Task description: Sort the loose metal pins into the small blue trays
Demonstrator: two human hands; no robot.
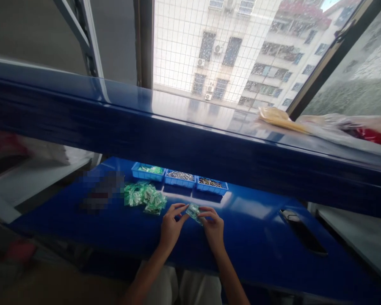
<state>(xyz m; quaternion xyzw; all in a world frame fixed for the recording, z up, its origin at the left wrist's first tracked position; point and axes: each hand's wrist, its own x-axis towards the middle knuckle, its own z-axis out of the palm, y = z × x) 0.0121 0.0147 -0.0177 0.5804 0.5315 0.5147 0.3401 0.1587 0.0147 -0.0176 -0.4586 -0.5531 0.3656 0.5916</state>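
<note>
Between my two hands is a small clear green-tinted plastic bag [194, 211], held just above the blue table. My left hand [172, 224] pinches its left edge between thumb and fingers. On the other side, my right hand [213, 224] grips the right edge the same way. What lies inside the bag is too small to make out. To the left of my hands rests a pile of similar green bags [145, 197], some with small metal pieces showing through.
Beyond my hands stand a blue bin of green bags [148, 171], a bin of silver screws [180, 177] and a bin of darker screws [211, 185]. A phone [302, 232] lies at the right. A blue shelf [190, 148] crosses above the table [247, 250].
</note>
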